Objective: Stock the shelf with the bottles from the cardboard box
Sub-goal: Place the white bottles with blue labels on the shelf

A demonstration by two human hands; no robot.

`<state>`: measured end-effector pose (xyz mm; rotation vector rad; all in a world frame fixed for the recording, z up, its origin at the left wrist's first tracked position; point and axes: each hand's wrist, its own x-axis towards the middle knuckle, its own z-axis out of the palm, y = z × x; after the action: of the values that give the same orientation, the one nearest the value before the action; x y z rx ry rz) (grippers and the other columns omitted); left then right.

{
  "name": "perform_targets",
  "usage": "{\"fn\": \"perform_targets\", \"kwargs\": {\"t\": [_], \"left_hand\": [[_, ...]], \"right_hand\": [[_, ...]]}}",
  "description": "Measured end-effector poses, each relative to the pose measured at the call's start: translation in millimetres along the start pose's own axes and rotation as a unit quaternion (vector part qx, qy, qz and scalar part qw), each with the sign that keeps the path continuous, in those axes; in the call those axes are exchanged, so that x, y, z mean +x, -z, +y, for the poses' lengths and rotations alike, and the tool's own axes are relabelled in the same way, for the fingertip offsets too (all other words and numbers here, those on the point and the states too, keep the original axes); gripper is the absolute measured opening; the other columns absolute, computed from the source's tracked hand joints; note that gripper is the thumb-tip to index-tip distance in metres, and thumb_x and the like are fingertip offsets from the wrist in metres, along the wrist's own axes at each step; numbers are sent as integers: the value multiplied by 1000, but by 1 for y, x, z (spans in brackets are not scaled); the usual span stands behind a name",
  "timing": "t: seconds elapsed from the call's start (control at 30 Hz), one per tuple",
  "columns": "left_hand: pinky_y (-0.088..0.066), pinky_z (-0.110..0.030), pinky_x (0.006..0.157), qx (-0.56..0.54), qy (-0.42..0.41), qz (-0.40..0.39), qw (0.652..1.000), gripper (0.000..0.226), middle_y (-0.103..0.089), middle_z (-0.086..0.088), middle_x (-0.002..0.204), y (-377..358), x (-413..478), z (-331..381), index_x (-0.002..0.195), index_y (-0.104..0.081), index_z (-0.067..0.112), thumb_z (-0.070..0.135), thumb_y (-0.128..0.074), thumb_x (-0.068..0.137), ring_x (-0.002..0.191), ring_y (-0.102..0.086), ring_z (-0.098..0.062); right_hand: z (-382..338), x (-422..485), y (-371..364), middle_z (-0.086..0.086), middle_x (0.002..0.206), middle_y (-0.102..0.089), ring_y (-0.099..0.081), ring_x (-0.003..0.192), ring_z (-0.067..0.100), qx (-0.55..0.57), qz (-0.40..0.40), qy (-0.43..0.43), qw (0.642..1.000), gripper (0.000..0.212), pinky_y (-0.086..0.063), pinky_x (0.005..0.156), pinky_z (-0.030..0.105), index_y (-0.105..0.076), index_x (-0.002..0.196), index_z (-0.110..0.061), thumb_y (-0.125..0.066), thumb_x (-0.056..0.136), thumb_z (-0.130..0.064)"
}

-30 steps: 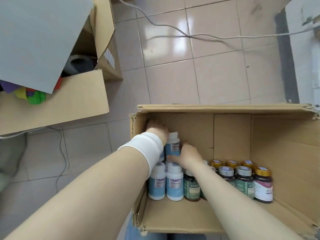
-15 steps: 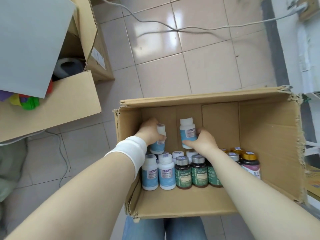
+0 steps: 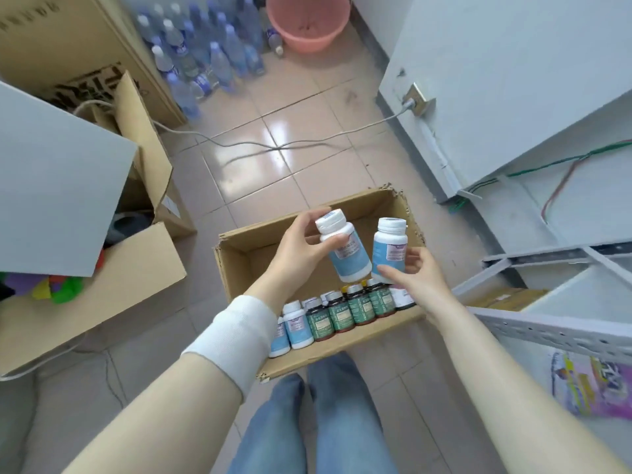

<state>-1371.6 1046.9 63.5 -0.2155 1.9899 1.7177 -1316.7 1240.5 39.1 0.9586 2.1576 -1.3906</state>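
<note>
Glossy beige tiled floor point(image 3: 307, 179), grey cable point(image 3: 273, 145) across it. Pink plastic basin point(image 3: 307, 22) and clear water bottles point(image 3: 205, 56) at the far end. Open brown cardboard box point(image 3: 232, 268) on the floor, near the grey metal shelf point(image 3: 547, 328); small upright bottles point(image 3: 342, 313) in a row inside. Left hand point(image 3: 297, 251), fingers curled, grips a tilted white-and-blue pill bottle point(image 3: 345, 258) above the box. Right hand point(image 3: 415, 277) holds a second white-and-blue bottle point(image 3: 390, 248) upright; the two possibly touch.

The words on the white bottles point(image 3: 390, 248) are too blurry to read. The left arm point(image 3: 236, 330) hides part of the cardboard box point(image 3: 232, 271). The shelf point(image 3: 554, 328) is cut off.
</note>
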Motion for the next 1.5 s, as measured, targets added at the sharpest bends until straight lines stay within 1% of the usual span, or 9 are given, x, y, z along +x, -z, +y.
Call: {"fn": "perform_targets", "kwargs": {"t": [0.07,0.23,0.4,0.53,0.73,0.93,1.13,1.3,1.5], "left_hand": [[-53,-12,75,-23,-13,-39,999,43,-60,14,106,-15,-33,20,124,-52,18,19,-68,84,94,-58,2],[-52,-46,92,-79,-19,-122,989,37,-62,-5,121,-51,-121,60,122,-51,18,25,-63,88,113,-60,-23],[-54,-41,82,-90,-89,-220,967,16,-66,0,95,-91,-202,121,107,-57,17,24,-55,92,94,-64,-22],[-49,-45,92,-125,-114,-304,938,12,-63,-3,94,-143,-264,163,107,-52,19,21,-50,95,94,-60,-22],[-52,-35,76,-144,-161,-426,879,15,-61,-11,105,-239,-378,195,109,-50,14,22,-42,98,90,-59,-20],[-55,-33,73,-108,-227,-506,825,20,-70,7,82,-337,-522,198,108,-51,15,29,-39,100,79,-67,-12],[-53,-35,79,-75,-214,-557,799,21,-66,-1,97,-429,-648,176,105,-57,21,37,-51,94,84,-64,-15],[-55,-22,66,2,-230,-614,755,36,-65,-3,94,-505,-740,163,118,-56,11,38,-46,95,80,-63,-13],[-57,-30,80,20,-258,-633,730,48,-68,-7,108,-611,-791,177,121,-57,11,47,-53,90,86,-70,-13]], "right_hand": [[2,-43,21,-1,115,-56,-55,103,16,39,46,8,998,59,-48,91,36,-47,118,-18,-80,70,-24],[17,-157,69,2,112,-59,-57,98,18,121,134,41,983,54,-45,73,25,-49,118,-19,-78,73,-19],[29,-271,123,-3,96,-63,-60,85,12,171,241,81,952,42,-47,72,20,-57,112,-17,-76,74,-18],[49,-352,167,4,100,-64,-61,86,16,235,315,110,913,39,-50,77,24,-55,109,-16,-75,75,-13],[102,-479,233,-2,90,-64,-60,78,8,298,407,159,848,28,-48,68,17,-55,100,-21,-70,79,-9],[203,-618,286,-6,92,-65,-61,77,2,309,486,171,799,33,-47,65,12,-54,108,-19,-70,81,-13],[311,-733,319,-7,94,-63,-59,82,2,339,546,152,751,31,-44,69,17,-52,107,-20,-68,82,-12],[386,-801,359,-9,98,-64,-60,90,3,350,596,134,710,27,-44,78,22,-55,97,-28,-70,80,-14],[430,-833,440,-6,99,-63,-60,90,7,342,627,151,684,32,-45,78,18,-53,108,-21,-68,81,-12]]}}
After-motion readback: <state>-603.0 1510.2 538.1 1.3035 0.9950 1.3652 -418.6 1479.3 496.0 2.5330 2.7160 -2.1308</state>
